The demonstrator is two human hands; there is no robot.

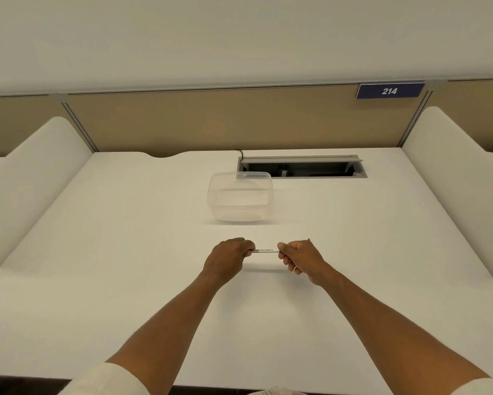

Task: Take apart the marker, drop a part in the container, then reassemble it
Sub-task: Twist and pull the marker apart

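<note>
A white whiteboard marker (pixel 265 251) is held level just above the white desk (pixel 125 266), its printed barrel showing between my two fists. My left hand (pixel 228 259) grips its left end and my right hand (pixel 301 258) grips its right end; both ends are hidden inside the fingers. A small dark tip pokes out above my right hand. A clear plastic container (pixel 239 199) stands open and empty beyond the hands, a short way toward the back of the desk.
An open cable tray (pixel 302 166) is sunk into the desk behind the container, with a cord at its left corner. White side dividers (pixel 34 178) flank the desk. A tan back panel carries a blue sign reading 214 (pixel 389 91).
</note>
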